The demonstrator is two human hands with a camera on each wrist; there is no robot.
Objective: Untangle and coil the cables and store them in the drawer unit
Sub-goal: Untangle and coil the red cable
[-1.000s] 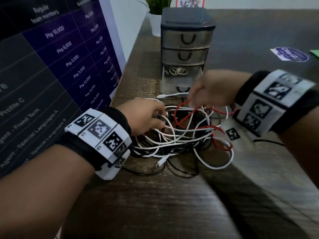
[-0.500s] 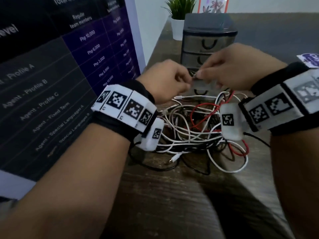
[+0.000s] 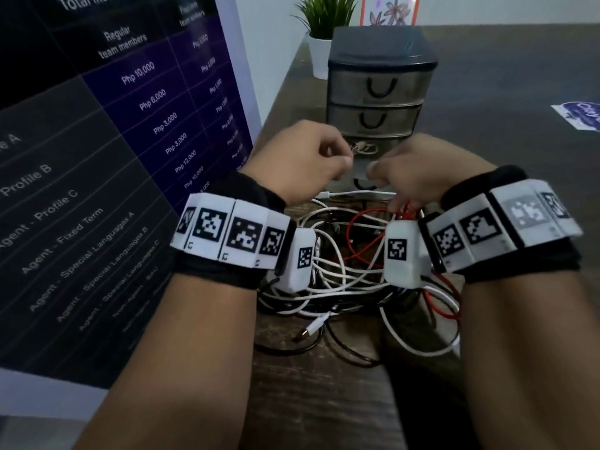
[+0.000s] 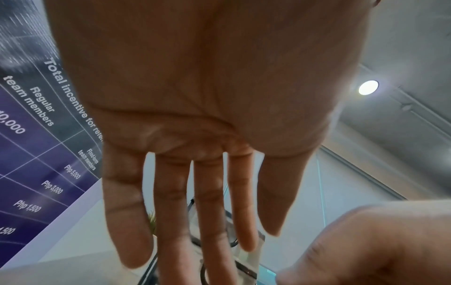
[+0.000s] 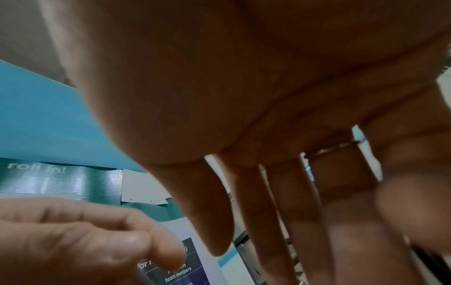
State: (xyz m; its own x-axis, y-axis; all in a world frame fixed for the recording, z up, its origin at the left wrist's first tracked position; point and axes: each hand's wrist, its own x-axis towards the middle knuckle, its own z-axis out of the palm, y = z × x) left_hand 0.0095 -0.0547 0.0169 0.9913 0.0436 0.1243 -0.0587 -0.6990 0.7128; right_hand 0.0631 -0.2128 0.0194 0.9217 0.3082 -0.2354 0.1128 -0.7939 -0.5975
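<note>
A tangle of white, black and red cables lies on the wooden table, with a loose white USB plug at its front. Behind it stands the dark drawer unit. Its bottom drawer is pulled out, with a coiled white cable inside. Both hands hover above the tangle in front of that drawer. My left hand and right hand are a little apart. In the wrist views the left hand's fingers and the right hand's fingers are straight and spread, and hold nothing.
A large printed banner stands along the table's left edge. A potted plant and a picture frame sit behind the drawer unit. A round sticker lies at the far right of the table.
A second ago both hands were down at the tangle. They rose and pinched together in front of the drawer. Now they have parted and their fingers are spread.
</note>
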